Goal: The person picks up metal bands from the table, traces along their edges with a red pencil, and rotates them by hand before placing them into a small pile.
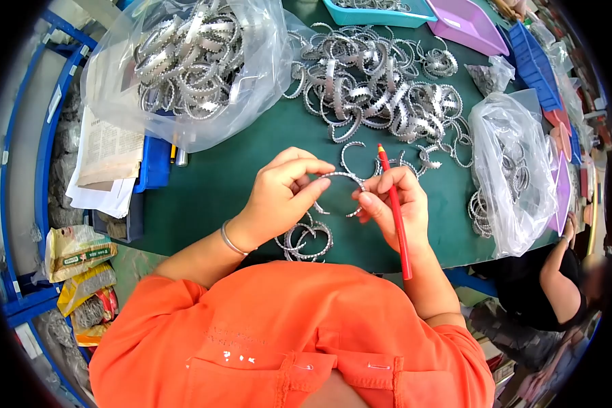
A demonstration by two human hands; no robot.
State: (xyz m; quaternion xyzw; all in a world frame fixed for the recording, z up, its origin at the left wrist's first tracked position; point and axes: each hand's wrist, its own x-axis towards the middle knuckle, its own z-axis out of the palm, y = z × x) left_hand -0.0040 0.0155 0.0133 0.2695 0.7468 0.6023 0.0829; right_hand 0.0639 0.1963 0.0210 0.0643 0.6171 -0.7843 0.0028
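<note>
Between my two hands is a thin silver C-shaped cuff bracelet [345, 175]. My left hand [273, 197] pinches one side of it between thumb and fingers. On the other side, my right hand [406, 204] grips the bracelet with thumb and fingertips while also holding a red pencil [398, 224], which slants with its tip upward. Several similar bracelets [309, 243] lie by the table's front edge, below my left hand. Another open bracelet [351, 153] rests just beyond my fingers. A large heap of bracelets [381, 88] spreads over the green table [204, 204].
At the back left, a clear plastic bag [255, 102] holds many bracelets, beside papers [112, 153] and a blue bin [155, 163]. Another plastic bag [513, 204] with bracelets lies right. Teal [381, 16] and purple [469, 27] trays stand behind. A person [557, 285] sits at the right.
</note>
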